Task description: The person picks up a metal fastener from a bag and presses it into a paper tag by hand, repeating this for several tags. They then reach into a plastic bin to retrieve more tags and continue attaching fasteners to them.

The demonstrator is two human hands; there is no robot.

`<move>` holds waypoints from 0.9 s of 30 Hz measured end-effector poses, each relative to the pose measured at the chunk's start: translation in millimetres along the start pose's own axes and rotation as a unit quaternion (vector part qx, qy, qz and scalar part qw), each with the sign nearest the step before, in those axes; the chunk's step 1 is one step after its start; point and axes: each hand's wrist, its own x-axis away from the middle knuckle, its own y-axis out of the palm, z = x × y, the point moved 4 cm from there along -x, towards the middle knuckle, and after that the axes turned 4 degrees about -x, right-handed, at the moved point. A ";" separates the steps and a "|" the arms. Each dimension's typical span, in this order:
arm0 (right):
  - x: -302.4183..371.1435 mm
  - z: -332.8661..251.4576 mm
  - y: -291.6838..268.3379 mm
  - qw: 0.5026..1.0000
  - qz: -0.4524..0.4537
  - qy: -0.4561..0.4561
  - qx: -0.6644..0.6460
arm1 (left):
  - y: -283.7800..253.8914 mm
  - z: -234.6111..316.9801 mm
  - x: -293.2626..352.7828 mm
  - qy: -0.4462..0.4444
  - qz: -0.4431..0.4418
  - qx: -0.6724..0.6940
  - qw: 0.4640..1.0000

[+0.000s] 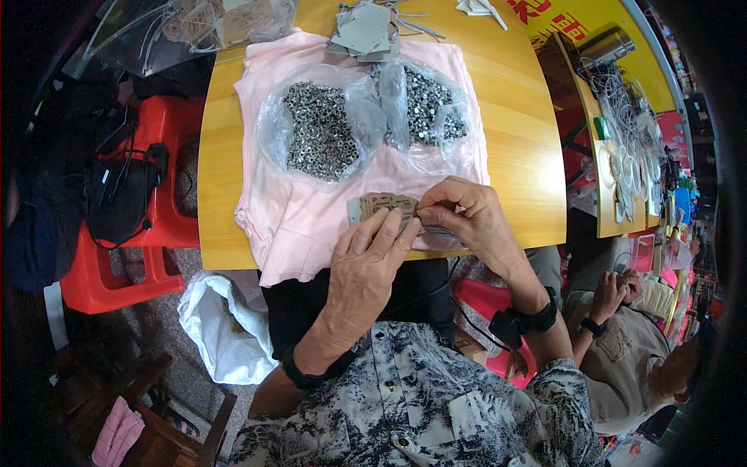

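Observation:
On the near edge of a pink cloth [299, 226] lies a brown printed cardboard tag [385, 202], with a grey card edge showing at its left. My left hand [362, 265] holds the tag, its fingers laid across the top and its thumb hidden. At the tag's right end, my right hand [471, 218] pinches thumb and forefinger together on something too small to make out. Thin grey cords [440, 230] run beneath that hand. Farther back sit two clear plastic bags, the left one filled with small metal eyelets [319, 132], the right one with shiny metal pieces [428, 105].
A stack of grey cards [366, 31] with cords sits at the table's far edge. Red stools [159, 187] stand at left, near a white sack [226, 331] on the floor. At right, another person [622, 350] sits close by a table heaped with cords [618, 132].

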 end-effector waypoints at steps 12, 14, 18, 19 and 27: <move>-6.8 -13.5 1.2 0.994 -0.002 0.110 0.018 | 0.2 -0.3 -0.5 -0.014 -0.021 0.021 0.999; -9.4 -14.3 -0.5 0.995 -0.020 0.092 0.022 | 1.7 -1.2 -0.5 -0.012 -0.022 0.036 0.999; -16.3 -10.1 -2.0 0.985 -0.062 0.161 0.000 | 2.0 -1.7 0.3 -0.004 -0.027 0.016 1.000; -17.5 -10.2 -1.1 0.986 -0.068 0.155 0.000 | 1.6 -1.3 0.4 -0.008 -0.028 0.006 1.000; -21.0 -17.5 0.0 0.986 -0.088 0.142 0.016 | 3.7 -1.2 0.9 -0.017 -0.034 0.036 0.999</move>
